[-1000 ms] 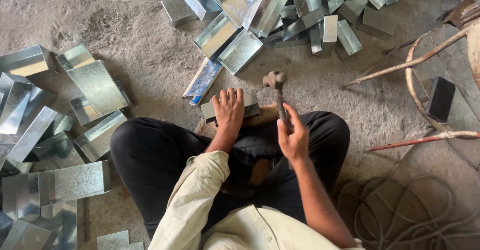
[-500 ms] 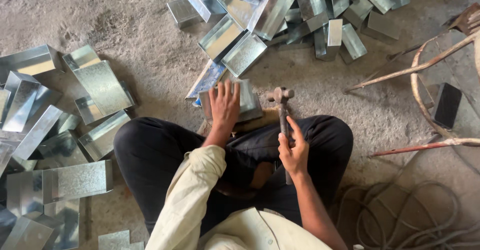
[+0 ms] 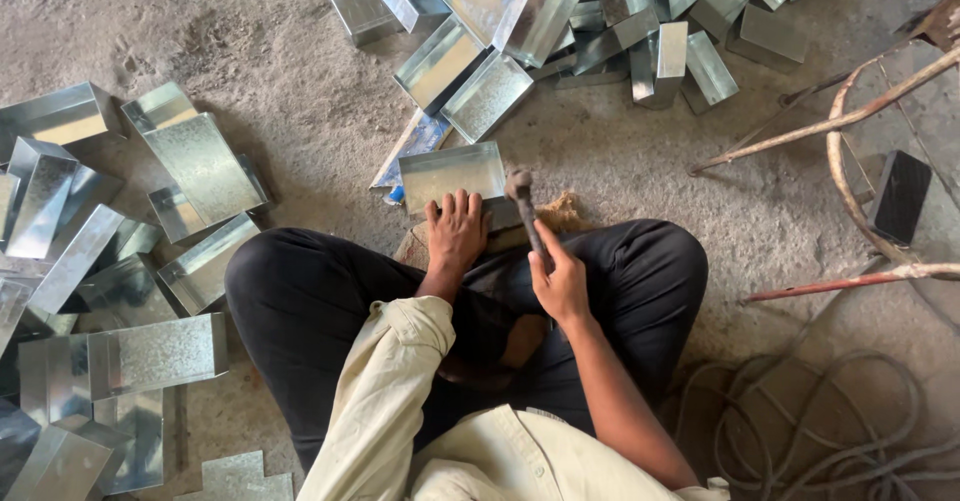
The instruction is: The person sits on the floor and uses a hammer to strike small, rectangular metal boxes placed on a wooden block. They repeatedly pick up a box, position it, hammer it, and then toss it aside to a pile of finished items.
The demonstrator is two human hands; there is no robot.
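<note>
Concrete floor (image 3: 250, 41): left hand (image 3: 456, 231) presses empty tray (image 3: 452, 174).

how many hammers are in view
1. The hammer is in the right hand, head at the metal tray under the left hand. Others could be hidden.

The left hand (image 3: 457, 229) is laid flat, palm down, with fingers spread forward and the sleeve rolled at the elbow. The right hand (image 3: 560, 276) is curled closed, its bare forearm angled inward. Both legs are folded cross-legged.
</note>
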